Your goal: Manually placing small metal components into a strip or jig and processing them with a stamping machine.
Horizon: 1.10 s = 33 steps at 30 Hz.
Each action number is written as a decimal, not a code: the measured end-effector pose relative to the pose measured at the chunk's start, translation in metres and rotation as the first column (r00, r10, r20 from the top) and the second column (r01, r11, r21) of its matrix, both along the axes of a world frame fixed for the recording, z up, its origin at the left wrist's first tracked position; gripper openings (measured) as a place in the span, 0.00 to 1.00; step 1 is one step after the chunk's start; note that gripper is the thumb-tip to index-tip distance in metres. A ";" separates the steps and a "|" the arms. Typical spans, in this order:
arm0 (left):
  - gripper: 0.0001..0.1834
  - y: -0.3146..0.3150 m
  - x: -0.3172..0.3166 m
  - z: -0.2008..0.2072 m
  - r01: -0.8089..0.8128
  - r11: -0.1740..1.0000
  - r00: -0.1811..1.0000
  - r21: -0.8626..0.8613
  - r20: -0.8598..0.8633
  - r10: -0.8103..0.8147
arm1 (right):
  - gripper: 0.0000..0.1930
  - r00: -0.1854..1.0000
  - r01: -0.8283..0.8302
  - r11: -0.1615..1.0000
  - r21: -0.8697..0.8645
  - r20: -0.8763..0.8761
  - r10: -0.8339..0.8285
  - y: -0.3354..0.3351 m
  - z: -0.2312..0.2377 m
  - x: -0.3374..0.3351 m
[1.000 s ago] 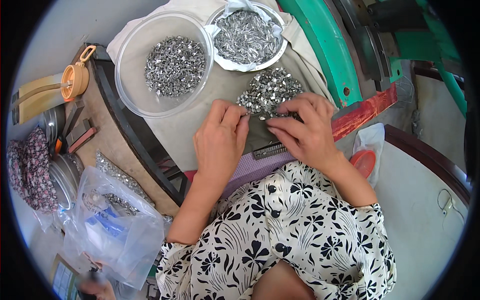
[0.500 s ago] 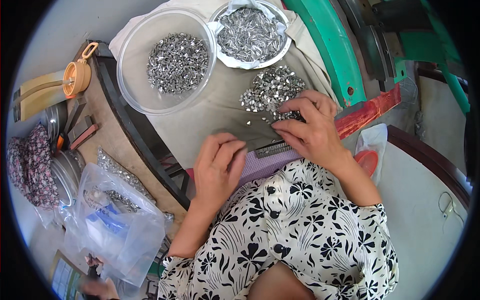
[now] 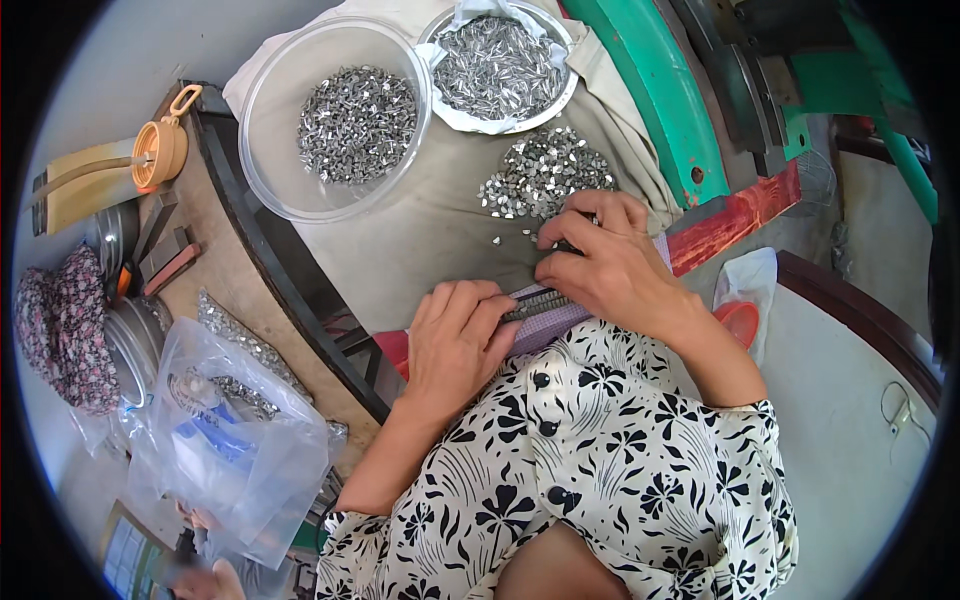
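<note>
A narrow dark metal strip with a row of fine slots [image 3: 540, 303] lies across a purple checked cloth [image 3: 548, 330] close to my body. At its left end my left hand [image 3: 455, 335] has its fingers closed on it. My right hand [image 3: 618, 265] is at the far right end, fingers bent and pinched around something dark that they mostly hide. Just beyond that hand, a loose pile of small shiny metal pieces [image 3: 550, 172] lies on the grey-beige cloth [image 3: 420, 260]. A few single pieces are scattered at the pile's near edge.
Behind stand a clear plastic tub [image 3: 262, 150] of small metal pieces and a lined white bowl [image 3: 566, 92] of slender metal pins. Green machine framing [image 3: 650, 90] and a red board [image 3: 735, 222] border the right. Plastic bags [image 3: 250, 470] and an orange lid [image 3: 160, 155] are left.
My left hand has come down and right onto the strip's left end, from hovering apart. My right hand has drawn slightly left and down, away from the pile.
</note>
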<state>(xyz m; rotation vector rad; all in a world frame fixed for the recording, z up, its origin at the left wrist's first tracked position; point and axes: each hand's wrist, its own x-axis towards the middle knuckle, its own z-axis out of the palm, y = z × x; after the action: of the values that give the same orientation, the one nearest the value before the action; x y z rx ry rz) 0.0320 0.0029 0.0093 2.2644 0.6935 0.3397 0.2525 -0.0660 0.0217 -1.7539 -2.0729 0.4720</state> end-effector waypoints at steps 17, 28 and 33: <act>0.15 -0.012 0.003 -0.006 -0.058 0.994 0.997 0.093 0.059 0.053 | 0.08 0.985 0.167 0.980 0.104 -0.056 -0.162 0.016 -0.007 -0.012; 0.17 -0.011 -0.001 -0.007 -0.038 0.999 0.999 0.037 0.034 0.037 | 0.08 0.979 0.197 0.974 0.113 -0.068 -0.190 -0.023 -0.004 -0.033; 0.17 -0.009 -0.001 -0.007 -0.029 0.999 0.999 0.046 0.030 0.027 | 0.12 0.966 0.224 0.968 0.109 -0.154 -0.206 -0.020 -0.007 -0.029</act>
<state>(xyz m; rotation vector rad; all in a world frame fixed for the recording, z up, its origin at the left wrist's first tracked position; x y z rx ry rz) 0.0312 -0.0064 0.0027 2.2909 0.7095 0.4052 0.2235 -0.0861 0.0149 -1.7900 -1.7512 0.3806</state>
